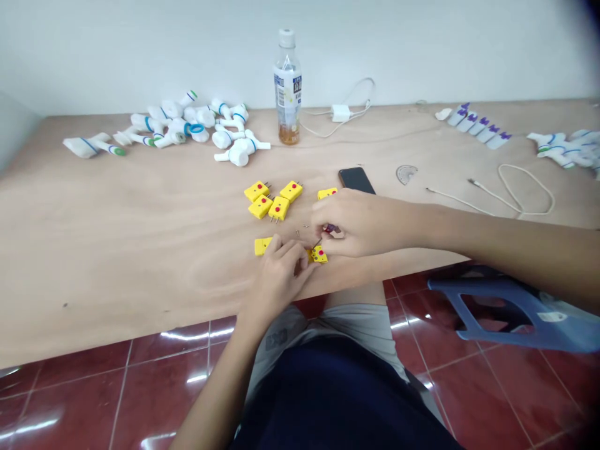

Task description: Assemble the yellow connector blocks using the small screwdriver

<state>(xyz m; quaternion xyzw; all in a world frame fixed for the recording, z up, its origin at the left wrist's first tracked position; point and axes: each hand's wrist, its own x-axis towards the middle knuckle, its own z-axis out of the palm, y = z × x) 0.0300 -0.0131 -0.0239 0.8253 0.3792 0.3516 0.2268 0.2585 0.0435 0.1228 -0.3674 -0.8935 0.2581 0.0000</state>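
Note:
My left hand (280, 270) is closed on a small yellow plug (321, 254) with a red spot, steadying it near the table's front edge. Part of that plug is hidden by my fingers. In my right hand (349, 222) is a small screwdriver (330, 229) with a dark red or purple handle, its thin shaft slanting down to the plug. Another yellow piece (261, 246) lies at the left of my left hand, partly covered by it. Tiny screws (297, 232) rest just beyond my fingers.
Several yellow plugs with metal pins (279, 208) lie farther back. A phone (357, 179) sits beyond my right hand. Along the wall are a drink bottle (288, 87), white plastic parts (239, 151) and a charger (340, 113). A blue stool (497, 306) stands below the table.

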